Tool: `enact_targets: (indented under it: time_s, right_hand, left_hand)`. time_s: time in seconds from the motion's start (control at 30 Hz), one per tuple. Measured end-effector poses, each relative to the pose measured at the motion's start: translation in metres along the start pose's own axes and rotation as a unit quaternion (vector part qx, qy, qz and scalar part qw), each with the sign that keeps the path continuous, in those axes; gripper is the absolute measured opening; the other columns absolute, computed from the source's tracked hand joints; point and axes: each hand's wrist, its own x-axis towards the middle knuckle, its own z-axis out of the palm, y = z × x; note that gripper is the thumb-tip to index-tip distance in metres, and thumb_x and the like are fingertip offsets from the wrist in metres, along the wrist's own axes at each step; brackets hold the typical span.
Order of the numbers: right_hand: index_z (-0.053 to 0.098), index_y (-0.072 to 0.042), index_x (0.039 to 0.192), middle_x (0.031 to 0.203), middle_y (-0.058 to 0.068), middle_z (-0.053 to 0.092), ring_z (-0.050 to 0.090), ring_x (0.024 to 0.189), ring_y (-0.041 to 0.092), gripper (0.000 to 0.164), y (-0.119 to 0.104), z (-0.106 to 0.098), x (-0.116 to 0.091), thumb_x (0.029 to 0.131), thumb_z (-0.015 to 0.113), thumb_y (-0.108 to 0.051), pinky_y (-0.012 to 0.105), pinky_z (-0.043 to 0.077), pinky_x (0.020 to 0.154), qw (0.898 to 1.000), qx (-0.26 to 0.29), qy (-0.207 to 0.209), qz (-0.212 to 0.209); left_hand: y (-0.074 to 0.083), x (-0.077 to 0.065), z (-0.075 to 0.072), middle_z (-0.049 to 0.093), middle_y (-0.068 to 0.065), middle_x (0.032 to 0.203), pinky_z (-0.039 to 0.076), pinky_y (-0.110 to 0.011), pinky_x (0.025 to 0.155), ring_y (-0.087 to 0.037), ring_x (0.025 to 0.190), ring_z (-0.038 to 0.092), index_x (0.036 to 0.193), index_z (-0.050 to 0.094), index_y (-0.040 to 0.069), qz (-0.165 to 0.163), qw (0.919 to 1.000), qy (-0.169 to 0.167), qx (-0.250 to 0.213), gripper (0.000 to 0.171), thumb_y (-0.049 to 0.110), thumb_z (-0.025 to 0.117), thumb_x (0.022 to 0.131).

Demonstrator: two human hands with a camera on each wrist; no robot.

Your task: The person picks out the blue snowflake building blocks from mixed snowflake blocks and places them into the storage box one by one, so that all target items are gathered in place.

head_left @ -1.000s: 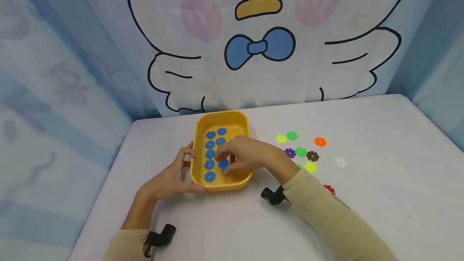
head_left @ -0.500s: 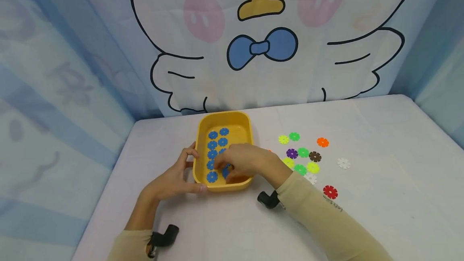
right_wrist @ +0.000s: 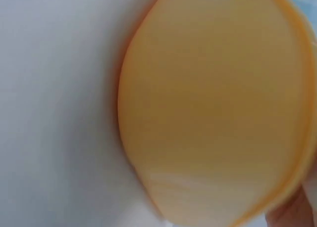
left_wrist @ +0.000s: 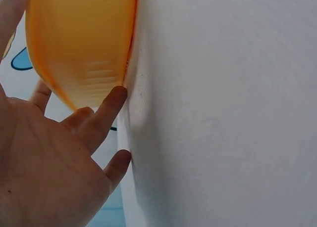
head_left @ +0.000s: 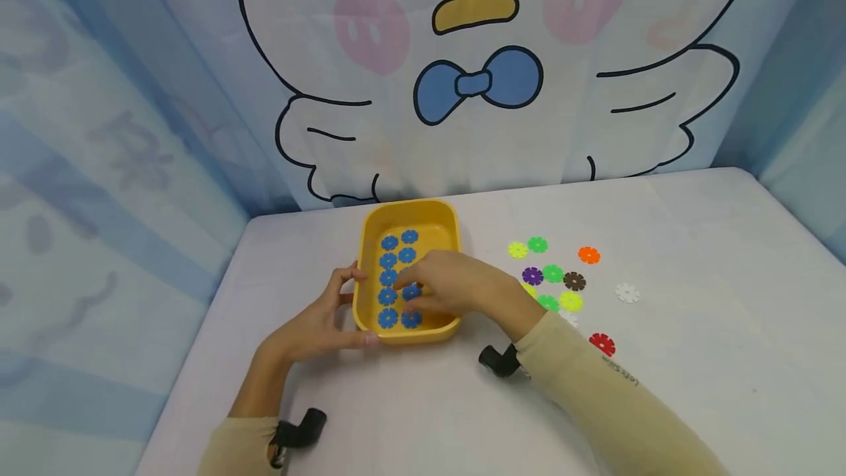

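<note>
A yellow plastic tray [head_left: 370, 222] stands on the table, with blue flower-shaped discs [head_left: 388, 260] laid in two columns inside it. My left hand [head_left: 317, 323] holds the tray's left side, thumb at the near-left corner and fingers along the wall. In the left wrist view, the fingers of that left hand [left_wrist: 54, 158] lie against the tray's outer side [left_wrist: 81, 34]. My right hand [head_left: 456, 285] reaches over the tray's right rim, thumb and fingers apart above the right column, hiding part of it. The right wrist view shows mostly the tray's outer wall [right_wrist: 208, 103].
Loose flower discs lie right of the tray, among them a purple one [head_left: 532, 275], an orange one [head_left: 589, 255], a brown one [head_left: 574, 281], a white one [head_left: 627, 293] and a red one [head_left: 602, 344]. A printed curtain [head_left: 463, 153] hangs behind the white table [head_left: 694, 278].
My right hand has lifted slightly from the tray's near end and its fingers have spread. The nearest blue disc of the right column now shows in line. The left hand stays on the tray.
</note>
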Motion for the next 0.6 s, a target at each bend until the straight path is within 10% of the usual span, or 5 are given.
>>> enact_targets:
  time_s: [0.37, 0.6]
  right_hand:
    - [0.065, -0.017, 0.135, 0.147, 0.000, 0.059, 0.050, 0.140, 0.019, 0.041, 0.021, -0.011, -0.048, 0.099, 0.069, -0.037, 0.042, 0.041, 0.116, 0.990, 0.044, 0.131, -0.041]
    - [0.051, -0.021, 0.150, 0.157, -0.005, 0.047, 0.040, 0.147, 0.019, 0.057, 0.032, -0.020, -0.079, 0.099, 0.067, -0.043, 0.046, 0.036, 0.120, 0.988, 0.030, 0.152, -0.015]
  left_hand:
    - [0.003, 0.000, -0.010, 0.007, -0.005, 0.173, 0.040, -0.069, 0.108, -0.044, 0.140, 0.046, 0.164, 0.012, 0.036, -0.017, 0.9990, 0.009, 0.040, 0.094, 0.043, 0.073, 0.093]
    - [0.007, -0.003, -0.016, 0.012, -0.014, 0.172, 0.030, -0.067, 0.116, -0.044, 0.151, 0.031, 0.164, 0.021, 0.018, -0.032, 0.9875, 0.077, 0.134, 0.068, 0.049, 0.044, 0.108]
